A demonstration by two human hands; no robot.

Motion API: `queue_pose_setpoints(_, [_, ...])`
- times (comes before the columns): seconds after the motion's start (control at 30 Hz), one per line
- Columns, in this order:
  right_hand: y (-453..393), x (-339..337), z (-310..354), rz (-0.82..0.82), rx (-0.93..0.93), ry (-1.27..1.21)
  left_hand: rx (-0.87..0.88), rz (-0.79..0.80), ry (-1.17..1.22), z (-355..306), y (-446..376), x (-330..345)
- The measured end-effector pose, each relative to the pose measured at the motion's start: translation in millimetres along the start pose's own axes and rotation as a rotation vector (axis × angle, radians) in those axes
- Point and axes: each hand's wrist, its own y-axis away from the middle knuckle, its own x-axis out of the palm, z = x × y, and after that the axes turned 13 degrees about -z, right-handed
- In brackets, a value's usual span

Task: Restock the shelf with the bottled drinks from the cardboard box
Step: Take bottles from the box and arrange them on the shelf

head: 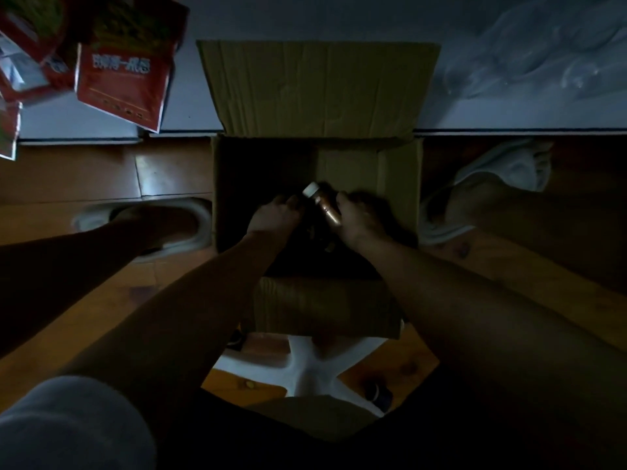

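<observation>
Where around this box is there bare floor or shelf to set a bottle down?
Bare wooden floor lies left of the cardboard box, up to the pale ledge beside the red packets. Inside the box is crowded: both hands, left hand and right hand, and the bottle.

One box, one bottle in view, two hands

One open cardboard box point(400, 184); one white-capped bottle point(322, 203) visible, the rest of the interior too dark to count; two hands, left hand point(274, 215) and right hand point(361, 217); two white slippers point(200, 228); several red packets point(122, 86), number unclear.
</observation>
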Motion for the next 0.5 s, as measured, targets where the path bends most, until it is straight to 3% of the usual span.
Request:
queue_pose_setpoints(0.3, [32,-67,3,-0.031,-0.048,-0.251,-0.059,-0.059,-0.073,5,27,-42])
queue_pose_setpoints(0.5, [72,-139,19,-0.013,-0.111,-0.463,-0.183,-0.223,0.309,19,59,-81])
